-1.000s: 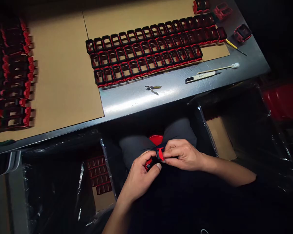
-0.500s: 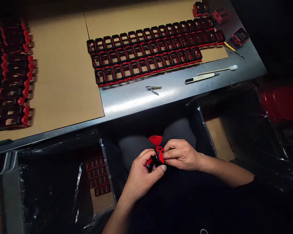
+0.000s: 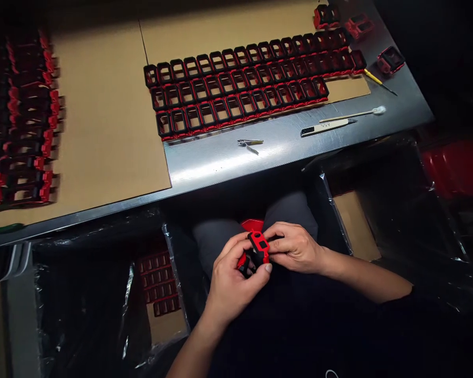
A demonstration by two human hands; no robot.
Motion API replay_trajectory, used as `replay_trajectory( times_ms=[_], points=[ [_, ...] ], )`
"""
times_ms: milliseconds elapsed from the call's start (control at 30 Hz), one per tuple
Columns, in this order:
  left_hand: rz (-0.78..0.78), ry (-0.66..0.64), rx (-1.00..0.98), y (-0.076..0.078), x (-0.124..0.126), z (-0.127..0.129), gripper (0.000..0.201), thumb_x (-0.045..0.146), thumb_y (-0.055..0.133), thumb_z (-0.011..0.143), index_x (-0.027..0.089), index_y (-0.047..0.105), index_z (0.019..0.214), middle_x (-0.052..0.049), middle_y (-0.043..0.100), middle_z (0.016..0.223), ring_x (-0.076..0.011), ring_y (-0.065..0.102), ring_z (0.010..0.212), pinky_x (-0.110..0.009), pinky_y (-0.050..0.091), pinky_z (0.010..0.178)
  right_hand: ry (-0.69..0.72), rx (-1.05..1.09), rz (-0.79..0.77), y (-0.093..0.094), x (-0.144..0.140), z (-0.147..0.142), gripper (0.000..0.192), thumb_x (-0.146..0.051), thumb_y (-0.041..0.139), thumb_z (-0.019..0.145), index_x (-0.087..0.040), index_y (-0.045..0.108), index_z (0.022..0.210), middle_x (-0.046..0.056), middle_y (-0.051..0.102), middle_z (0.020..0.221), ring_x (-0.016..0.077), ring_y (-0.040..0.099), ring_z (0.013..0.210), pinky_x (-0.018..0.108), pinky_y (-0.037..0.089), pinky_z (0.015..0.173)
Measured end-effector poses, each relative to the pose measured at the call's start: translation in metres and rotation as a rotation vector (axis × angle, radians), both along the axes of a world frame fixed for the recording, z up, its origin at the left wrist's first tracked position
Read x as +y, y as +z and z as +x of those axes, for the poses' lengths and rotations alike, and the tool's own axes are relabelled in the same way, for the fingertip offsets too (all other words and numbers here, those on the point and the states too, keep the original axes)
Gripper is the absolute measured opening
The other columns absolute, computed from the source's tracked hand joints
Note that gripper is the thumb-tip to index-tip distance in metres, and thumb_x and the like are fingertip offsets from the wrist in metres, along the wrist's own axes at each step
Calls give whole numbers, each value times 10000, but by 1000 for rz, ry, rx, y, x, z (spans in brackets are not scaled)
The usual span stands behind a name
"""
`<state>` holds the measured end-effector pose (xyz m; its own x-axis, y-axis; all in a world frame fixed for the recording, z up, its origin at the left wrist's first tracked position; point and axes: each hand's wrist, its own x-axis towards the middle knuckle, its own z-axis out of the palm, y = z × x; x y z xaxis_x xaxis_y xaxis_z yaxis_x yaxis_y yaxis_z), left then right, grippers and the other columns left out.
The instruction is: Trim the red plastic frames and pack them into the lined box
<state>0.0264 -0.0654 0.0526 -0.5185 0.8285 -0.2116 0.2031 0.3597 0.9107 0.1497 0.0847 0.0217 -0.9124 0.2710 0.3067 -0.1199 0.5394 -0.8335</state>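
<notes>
Over my lap, below the table edge, both hands hold one small red and black plastic part (image 3: 256, 251). My left hand (image 3: 232, 278) grips it from below with thumb and fingers. My right hand (image 3: 295, 247) pinches its upper right side. On the table above, three rows of the same red and black frames (image 3: 244, 86) lie on a brown cardboard sheet (image 3: 102, 131).
More frames (image 3: 23, 115) are stacked at the far left. On the metal table (image 3: 228, 157) lie a small clipper (image 3: 250, 143), a utility knife (image 3: 325, 126), a cotton swab (image 3: 355, 113) and a yellow screwdriver (image 3: 378, 80). A plastic-lined box of parts (image 3: 160, 283) stands left of my lap, another lined box (image 3: 355, 226) stands right.
The part has been turned in my hands, showing more of its red face. Both hands shifted slightly up and right.
</notes>
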Motion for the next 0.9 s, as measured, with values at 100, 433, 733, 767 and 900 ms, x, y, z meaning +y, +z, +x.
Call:
replay_trajectory(
  times_ms=[100,433,733,767,900],
  points=[
    [85,-9,173,0,-3,1,225,211,708,735,194,646,950,-115,672,1191,-254,681,1087,-383,572,899,-16,-40,-141,4,0,-1,247,-65,585,848,-199,764,952,83,734,1024,173,698,915,298,579,790],
    [185,-22,327,-10,-10,1,341,163,702,789,221,502,1060,-155,628,1315,-272,661,1182,-390,603,867,-105,-340,-937,21,1,1,168,-266,654,875,-137,721,959,41,701,825,112,639,696,222,518,612],
    [256,-36,353,-25,-14,2,862,136,687,814,222,210,1526,-199,594,1366,-191,733,892,-288,620,682,-21,-414,-1202,25,2,-4,376,-385,708,851,-129,642,1118,-3,610,784,87,594,659,189,492,565],
    [263,-40,365,-27,-14,2,883,142,686,817,222,187,1541,-201,597,1363,-206,732,933,-307,626,716,-10,-414,-1202,25,2,-5,374,-381,705,853,-128,637,1120,-3,610,790,86,594,662,188,493,566],
    [257,-71,395,-29,-16,0,922,152,680,826,225,135,1566,-204,600,1369,-241,707,1077,-370,625,831,14,-409,-1192,24,1,-6,365,-359,714,845,-128,630,1114,-4,617,794,82,590,659,185,492,561]
  ],
)
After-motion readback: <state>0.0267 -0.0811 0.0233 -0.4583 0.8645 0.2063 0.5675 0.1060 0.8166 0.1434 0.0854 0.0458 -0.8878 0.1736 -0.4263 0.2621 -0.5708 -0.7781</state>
